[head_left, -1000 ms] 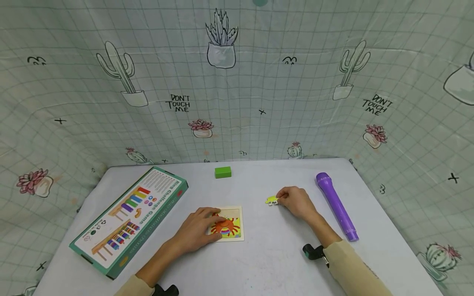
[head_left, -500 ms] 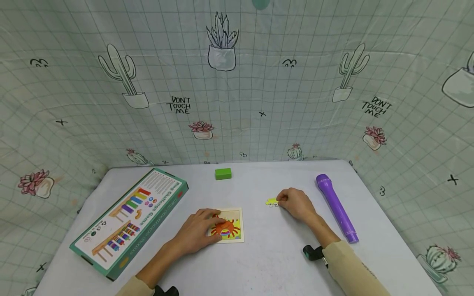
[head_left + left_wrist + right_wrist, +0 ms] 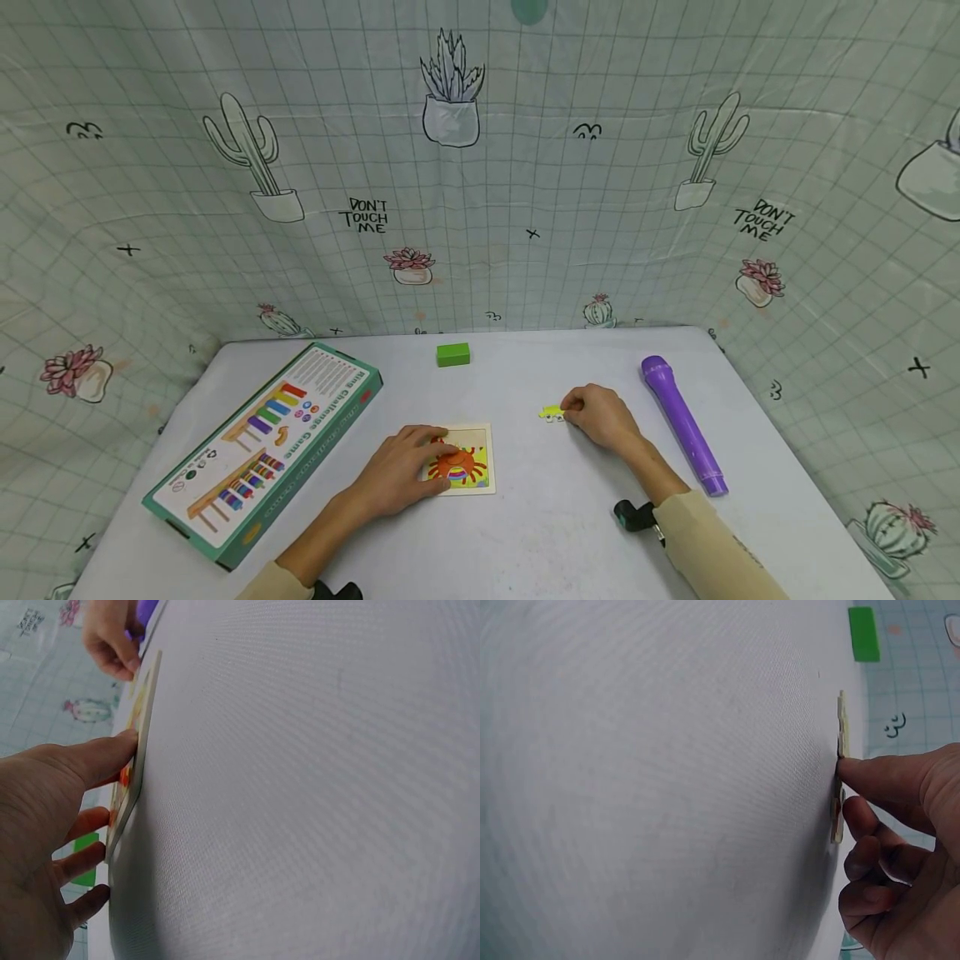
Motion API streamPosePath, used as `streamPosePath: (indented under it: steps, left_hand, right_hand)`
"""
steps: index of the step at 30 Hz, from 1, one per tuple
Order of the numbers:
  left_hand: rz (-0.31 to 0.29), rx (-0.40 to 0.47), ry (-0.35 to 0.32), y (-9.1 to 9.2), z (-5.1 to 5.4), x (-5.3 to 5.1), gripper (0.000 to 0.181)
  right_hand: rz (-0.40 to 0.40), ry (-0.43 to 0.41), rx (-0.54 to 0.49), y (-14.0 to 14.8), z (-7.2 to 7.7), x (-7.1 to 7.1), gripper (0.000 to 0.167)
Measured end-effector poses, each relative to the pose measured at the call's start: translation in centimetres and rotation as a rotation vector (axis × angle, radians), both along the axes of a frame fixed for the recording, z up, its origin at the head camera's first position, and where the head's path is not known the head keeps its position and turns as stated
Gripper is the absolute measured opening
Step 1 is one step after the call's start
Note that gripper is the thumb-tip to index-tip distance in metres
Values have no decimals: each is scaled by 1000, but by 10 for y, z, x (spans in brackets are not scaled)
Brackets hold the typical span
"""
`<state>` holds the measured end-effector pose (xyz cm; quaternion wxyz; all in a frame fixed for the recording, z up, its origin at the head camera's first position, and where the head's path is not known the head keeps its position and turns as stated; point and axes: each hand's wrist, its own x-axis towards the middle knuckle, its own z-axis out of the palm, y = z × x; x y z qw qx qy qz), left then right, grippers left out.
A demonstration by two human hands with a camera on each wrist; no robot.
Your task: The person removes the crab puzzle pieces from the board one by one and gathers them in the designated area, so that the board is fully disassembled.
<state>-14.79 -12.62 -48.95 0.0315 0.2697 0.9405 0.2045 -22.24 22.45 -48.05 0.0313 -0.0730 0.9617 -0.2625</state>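
Observation:
A square wooden crab puzzle (image 3: 478, 463) with a pale frame lies flat on the table. My left hand (image 3: 401, 468) rests over its left side, fingers spread and the thumb on the near edge, as the left wrist view (image 3: 120, 754) also shows. Further right, my right hand (image 3: 600, 414) pinches the right end of a small yellow puzzle piece (image 3: 551, 412) with knobbed edges. In the right wrist view, thumb and curled fingers meet at the thin piece (image 3: 843, 724), which lies at or just above the table. The fingers hide part of it.
A green Ring Challenge Game box (image 3: 262, 450) lies slanted at the left. A small green block (image 3: 453, 355) sits near the back edge of the white table (image 3: 525, 533). To the right of my right hand lies a purple stick-shaped toy (image 3: 684, 423). A patterned cloth (image 3: 510, 275) hangs behind.
The yellow puzzle piece has settled slightly lower and flatter, with my right hand still at its end. The left hand stays on the crab puzzle. The whole view has shifted down a little.

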Motion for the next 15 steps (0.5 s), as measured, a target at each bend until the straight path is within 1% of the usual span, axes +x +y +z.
streamPosePath:
  steps: [9, 15]
  left_hand:
    - [-8, 13, 18, 0, 0, 1, 46]
    - [-13, 17, 24, -1, 0, 1, 45]
  right_hand:
    - [-2, 5, 17, -1, 1, 0, 4]
    - [15, 25, 12, -1, 2, 2, 4]
